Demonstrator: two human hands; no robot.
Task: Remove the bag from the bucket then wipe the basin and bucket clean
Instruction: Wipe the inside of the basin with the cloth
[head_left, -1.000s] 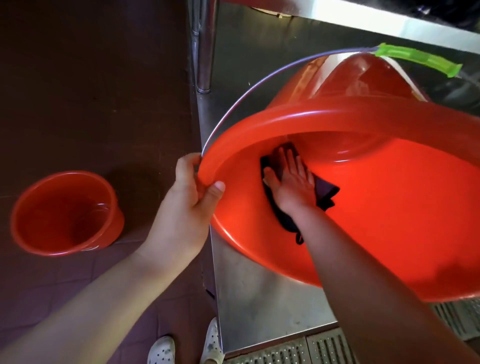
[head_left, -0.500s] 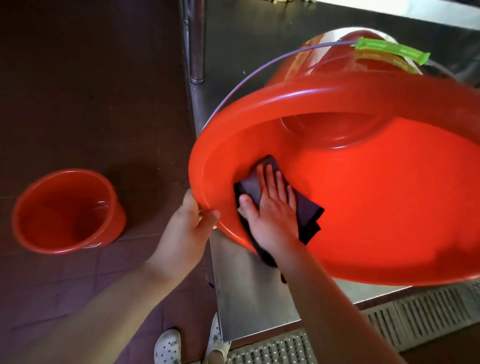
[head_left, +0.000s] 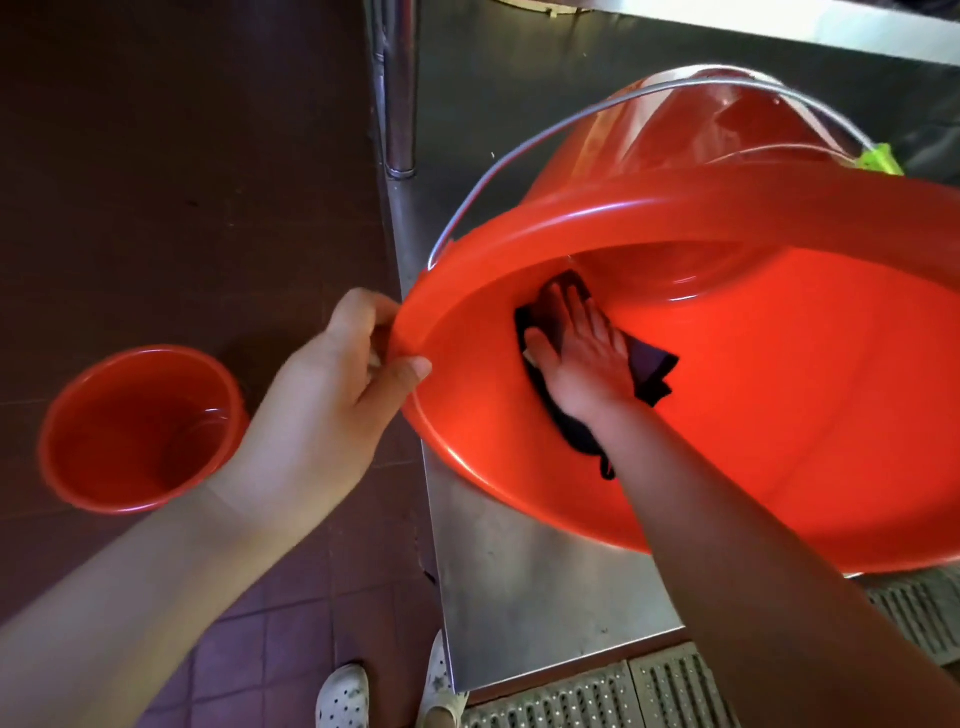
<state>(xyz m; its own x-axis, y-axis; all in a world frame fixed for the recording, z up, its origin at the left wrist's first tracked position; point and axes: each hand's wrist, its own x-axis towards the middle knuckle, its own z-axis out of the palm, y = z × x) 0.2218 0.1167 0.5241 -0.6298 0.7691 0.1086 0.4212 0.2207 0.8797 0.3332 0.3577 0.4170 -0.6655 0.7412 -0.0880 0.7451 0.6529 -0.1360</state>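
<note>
Steel counter (head_left: 545, 597) | brown tiled floor (head_left: 156, 156) | red basin (head_left: 779, 415) tilted

Head-worn view, steeply downward, close.

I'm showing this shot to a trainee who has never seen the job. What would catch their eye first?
The big orange basin fills the right half, tilted over a steel counter. Inside it, the right hand presses a dark cloth flat against the wall, while the left hand grips the rim. A smaller orange bucket stands on the tiled floor at left.
</note>
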